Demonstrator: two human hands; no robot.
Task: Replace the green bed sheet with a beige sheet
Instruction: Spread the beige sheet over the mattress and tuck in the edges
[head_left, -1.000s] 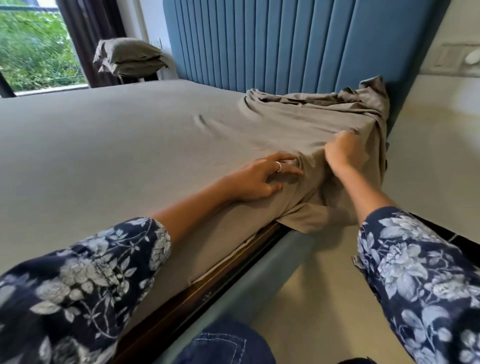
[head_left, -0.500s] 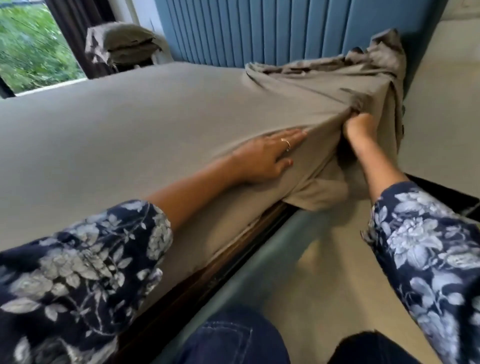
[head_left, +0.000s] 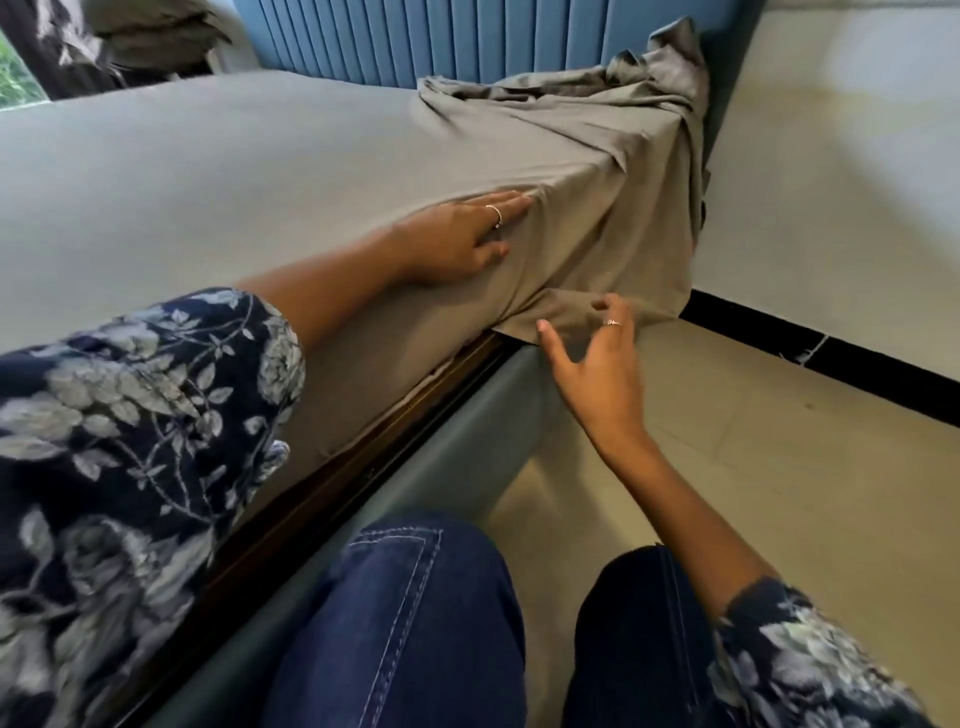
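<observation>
Head view, sheet (head_left: 587, 208): covers the mattress; bunched at the headboard (head_left: 467, 36) corner, its flap hanging over the frame (head_left: 457, 410)
Left hand (head_left: 457, 239): flat, fingers straight; keep pressing the edge
Right hand (head_left: 597, 358): spread wide, holding nothing; take the flap low; tuck it under

beige sheet (head_left: 218, 171): matt woven cloth, smooth on top, creased at the corner. headboard (head_left: 467, 36): blue padded upholstery, ribbed. bed rail (head_left: 452, 457): smooth grey covering, slight sheen. floor (head_left: 779, 467): pale glossy tile. trousers (head_left: 415, 623): denim, stitched.
</observation>
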